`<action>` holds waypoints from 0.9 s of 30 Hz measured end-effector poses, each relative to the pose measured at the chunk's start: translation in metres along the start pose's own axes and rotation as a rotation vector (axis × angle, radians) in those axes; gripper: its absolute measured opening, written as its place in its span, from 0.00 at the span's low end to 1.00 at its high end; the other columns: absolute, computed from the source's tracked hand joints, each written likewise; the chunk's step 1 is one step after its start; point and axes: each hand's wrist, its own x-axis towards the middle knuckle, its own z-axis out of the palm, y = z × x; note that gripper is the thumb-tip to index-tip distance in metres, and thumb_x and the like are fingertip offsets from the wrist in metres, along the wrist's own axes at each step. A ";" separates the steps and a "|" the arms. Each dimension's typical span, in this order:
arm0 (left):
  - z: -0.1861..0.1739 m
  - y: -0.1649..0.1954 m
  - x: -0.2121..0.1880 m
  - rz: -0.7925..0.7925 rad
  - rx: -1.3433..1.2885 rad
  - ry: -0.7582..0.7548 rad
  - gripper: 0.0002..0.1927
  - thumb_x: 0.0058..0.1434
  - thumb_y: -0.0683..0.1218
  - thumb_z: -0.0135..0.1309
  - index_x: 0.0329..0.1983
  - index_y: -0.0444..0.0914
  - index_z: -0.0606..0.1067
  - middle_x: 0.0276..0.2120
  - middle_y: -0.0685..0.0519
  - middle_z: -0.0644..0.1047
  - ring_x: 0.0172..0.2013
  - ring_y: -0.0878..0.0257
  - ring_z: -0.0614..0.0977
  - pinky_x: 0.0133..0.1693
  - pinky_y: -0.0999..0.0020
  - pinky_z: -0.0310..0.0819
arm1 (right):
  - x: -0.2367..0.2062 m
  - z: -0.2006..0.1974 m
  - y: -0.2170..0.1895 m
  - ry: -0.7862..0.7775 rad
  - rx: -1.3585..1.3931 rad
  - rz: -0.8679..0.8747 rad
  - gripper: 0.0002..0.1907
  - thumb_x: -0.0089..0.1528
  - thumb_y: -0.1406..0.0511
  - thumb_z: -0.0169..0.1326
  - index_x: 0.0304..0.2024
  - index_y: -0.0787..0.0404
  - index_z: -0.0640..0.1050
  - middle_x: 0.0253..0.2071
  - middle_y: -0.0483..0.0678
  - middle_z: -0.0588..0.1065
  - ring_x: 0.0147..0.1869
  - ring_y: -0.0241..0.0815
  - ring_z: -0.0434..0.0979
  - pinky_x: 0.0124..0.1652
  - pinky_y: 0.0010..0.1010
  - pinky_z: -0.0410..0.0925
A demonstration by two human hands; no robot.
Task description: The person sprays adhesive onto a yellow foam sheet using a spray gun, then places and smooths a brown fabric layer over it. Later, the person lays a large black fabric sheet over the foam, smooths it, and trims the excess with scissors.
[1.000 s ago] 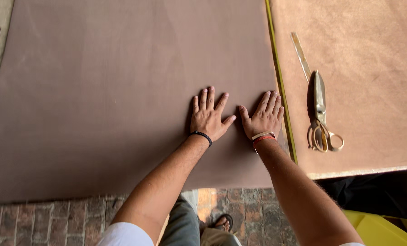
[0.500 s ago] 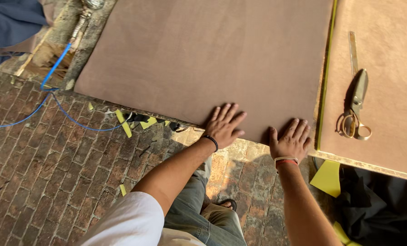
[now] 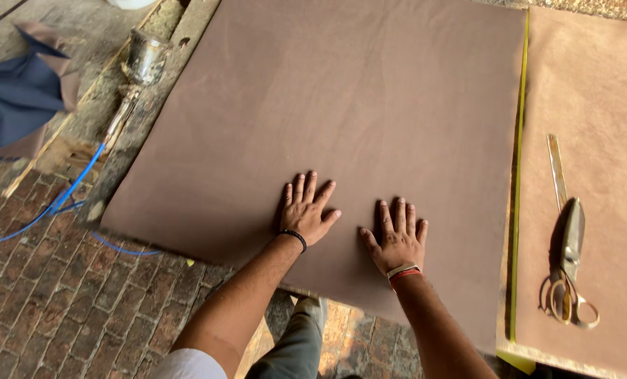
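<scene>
Brown fabric sheet [image 3: 341, 105] is spread flat over the big work surface, its near edge hanging just past the brick floor [image 3: 54, 302]. Off to the left you've got a blue hose [image 3: 61, 200] running up to a metal spray gun [image 3: 142, 67], next to a dark blue cloth [image 3: 15, 98]. Your left hand [image 3: 305, 210] is pressed flat on the sheet, fingers spread, gripping nothing. Your right hand [image 3: 396, 238] sits just beside it, same deal. Further right, scissors [image 3: 569, 245] lie on a tan sheet [image 3: 594, 91].
</scene>
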 end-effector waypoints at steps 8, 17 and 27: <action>-0.031 0.010 0.213 0.108 -0.038 0.080 0.35 0.68 0.65 0.40 0.77 0.59 0.51 0.77 0.45 0.44 0.75 0.44 0.43 0.70 0.40 0.30 | 0.225 -0.039 -0.018 0.070 0.026 0.005 0.40 0.66 0.40 0.33 0.77 0.44 0.49 0.79 0.48 0.43 0.82 0.48 0.36 0.73 0.53 0.33; -0.058 0.025 0.450 0.136 0.007 0.056 0.31 0.70 0.59 0.35 0.77 0.63 0.48 0.78 0.50 0.42 0.75 0.47 0.42 0.70 0.39 0.28 | 0.452 -0.060 0.014 0.157 -0.023 0.015 0.35 0.67 0.50 0.31 0.77 0.46 0.49 0.80 0.45 0.43 0.82 0.46 0.36 0.73 0.52 0.33; -0.083 0.035 0.589 0.179 0.017 0.072 0.30 0.71 0.59 0.33 0.77 0.61 0.48 0.78 0.52 0.42 0.76 0.48 0.43 0.71 0.41 0.28 | 0.583 -0.096 0.044 0.174 -0.070 0.030 0.35 0.67 0.50 0.31 0.77 0.43 0.48 0.80 0.43 0.43 0.82 0.45 0.38 0.73 0.52 0.34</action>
